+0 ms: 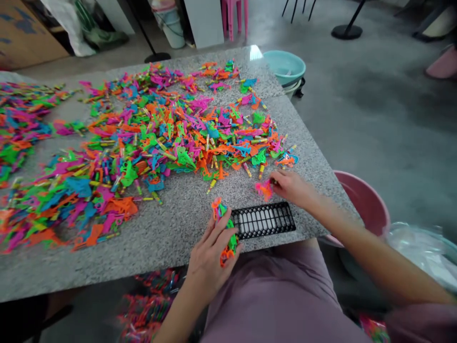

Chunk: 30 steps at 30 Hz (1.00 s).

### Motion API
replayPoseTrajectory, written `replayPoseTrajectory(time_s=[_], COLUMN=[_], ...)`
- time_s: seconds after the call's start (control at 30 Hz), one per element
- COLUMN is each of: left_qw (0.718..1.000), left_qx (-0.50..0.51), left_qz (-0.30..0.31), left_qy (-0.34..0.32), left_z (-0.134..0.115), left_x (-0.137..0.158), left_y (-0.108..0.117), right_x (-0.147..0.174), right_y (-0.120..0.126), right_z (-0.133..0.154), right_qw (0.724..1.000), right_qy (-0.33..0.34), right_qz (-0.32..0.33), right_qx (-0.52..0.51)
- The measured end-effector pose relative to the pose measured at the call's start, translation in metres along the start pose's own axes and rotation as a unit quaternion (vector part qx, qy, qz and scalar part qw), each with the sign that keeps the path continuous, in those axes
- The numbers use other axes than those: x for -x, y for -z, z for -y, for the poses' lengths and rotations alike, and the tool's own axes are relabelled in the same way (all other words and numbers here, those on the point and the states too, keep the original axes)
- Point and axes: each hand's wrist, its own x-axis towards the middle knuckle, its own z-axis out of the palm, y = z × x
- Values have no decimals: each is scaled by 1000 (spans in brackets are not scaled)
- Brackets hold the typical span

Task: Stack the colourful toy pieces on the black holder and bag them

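Observation:
At the table's near edge my left hand (214,247) is closed around a bunch of small plastic toys (232,240) in orange, green, blue and pink. The bunch lies against the left end of a black lattice basket (266,220), whose slotted bottom shows. My right hand (291,186) is above and behind the basket's right end. Its thumb and fingers pinch pink and orange plastic toys (264,189), blurred, so I cannot tell how many. Beyond both hands spreads a large pile of similar toys (185,128), many with yellow-labelled tubes.
The speckled stone table (171,233) ends just in front of my lap. A pink basin (360,205) stands beside its right edge, near clear plastic bags (421,252). At the far corner is a turquoise basin (285,65). More bundled toys (146,309) lie below the table.

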Motion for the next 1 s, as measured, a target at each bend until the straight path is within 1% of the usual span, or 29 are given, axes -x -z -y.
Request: replayPoseTrajectory(time_s=[0.03, 0.07, 0.1, 0.13, 0.17, 0.2, 0.23, 0.3, 0.4, 0.5, 0.6, 0.67, 0.7, 0.73, 0.77, 0.8, 0.83, 0.87, 0.9, 0.93, 1.0], left_qw=[1000, 1000, 1000, 1000, 1000, 1000, 1000, 1000, 1000, 999, 997, 997, 996, 996, 995, 994, 993, 992, 992, 993, 994], left_qx=[4, 6, 7, 7, 7, 7, 7, 10, 8, -6, -19, -33, -42, -50, -54, -55, -52, -50, -50, -54, -61], left_qz=[-1, -4, -8, -11, -13, -13, -10, -6, -5, -30, -63, -67, -68, -69, -74, -83, -94, -102, -102, -97, -77], left_qy=[2, 3, 3, 2, 2, 2, 3, 5, 5, -10, -31, -36, -36, -35, -35, -38, -44, -49, -52, -52, -48], left_z=[0, 0, 0, 0, 0, -1, -1, -2, -1, 2, 6, 9, 10, 11, 12, 13, 13, 12, 11, 9, 4], left_x=[0, 0, -1, -1, -1, -1, -2, -1, 0, 2, 3, 3, 3, 3, 3, 2, 1, -1, -3, -5, -9], left_y=[-1, -1, -2, -2, -2, -3, -3, -3, -6, -9, -11, -10, -10, -10, -10, -10, -11, -11, -11, -10, -7], right_x=[3, 5, 6, 6, 4, 2, -1, -6, -10, -11, -11, -13, -14, -16, -17, -20, -23, -26, -30, -35, -42], right_y=[-7, -17, -29, -41, -53, -63, -70, -77, -73, -69, -70, -62, -53, -41, -25, -8, 10, 27, 41, 53, 66], right_z=[11, 24, 38, 52, 64, 72, 78, 82, 82, 93, 101, 89, 75, 57, 36, 14, -8, -29, -47, -62, -82], right_qw=[997, 984, 965, 948, 936, 933, 939, 963, 988, 994, 994, 991, 990, 993, 996, 997, 986, 975, 971, 972, 983], right_qy=[-20, -39, -51, -51, -48, -44, -39, -33, -8, 16, 30, 80, 103, 105, 90, 38, -51, -96, -112, -116, -82], right_qz=[-11, -19, -16, -9, 1, 8, 13, 9, 19, 61, 76, 79, 68, 37, -4, -66, -148, -183, -189, -171, -100], right_qx=[-79, -170, -255, -315, -349, -358, -342, -267, -156, -85, -66, -72, -66, -47, -21, 14, 57, 78, 91, 108, 131])
